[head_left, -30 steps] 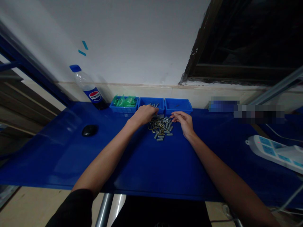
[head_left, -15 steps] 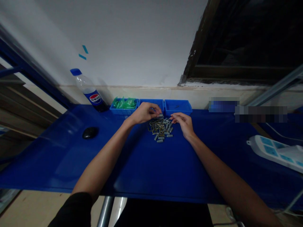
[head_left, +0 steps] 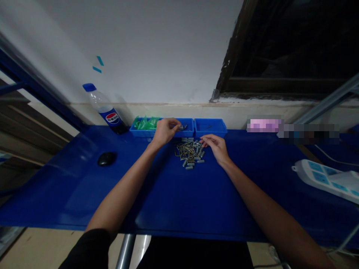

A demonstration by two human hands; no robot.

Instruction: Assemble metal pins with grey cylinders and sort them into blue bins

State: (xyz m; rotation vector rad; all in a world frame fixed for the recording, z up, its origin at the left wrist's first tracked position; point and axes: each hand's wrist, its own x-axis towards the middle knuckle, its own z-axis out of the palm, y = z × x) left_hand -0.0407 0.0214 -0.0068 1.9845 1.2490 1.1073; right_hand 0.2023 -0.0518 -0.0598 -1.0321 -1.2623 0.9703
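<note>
My left hand [head_left: 165, 131] is over the middle blue bin [head_left: 191, 128], its thumb and fingers curled together at the tips. Whether a small piece is between them I cannot make out. Small grey pieces [head_left: 184, 127] show in that bin beside the fingertips. On the table, a pile of brass-coloured screws [head_left: 187, 151] lies mixed with short grey cylinders [head_left: 189, 167]. At the pile's right edge is my right hand [head_left: 215, 146], fingers pinched near the grey cylinders; anything in its grip is too small to name.
A left bin holds green plastic packets [head_left: 144, 123]; the right bin [head_left: 211, 129] has a few small bits. A Pepsi bottle [head_left: 112, 118] and black mouse [head_left: 106, 158] are at left. A white power strip [head_left: 322, 177] lies at right. The wall rises behind the bins.
My left hand has moved left and slightly back, from above the pile to the middle bin. The grey cylinder seen at its fingertips no longer shows there. My right hand has barely moved.
</note>
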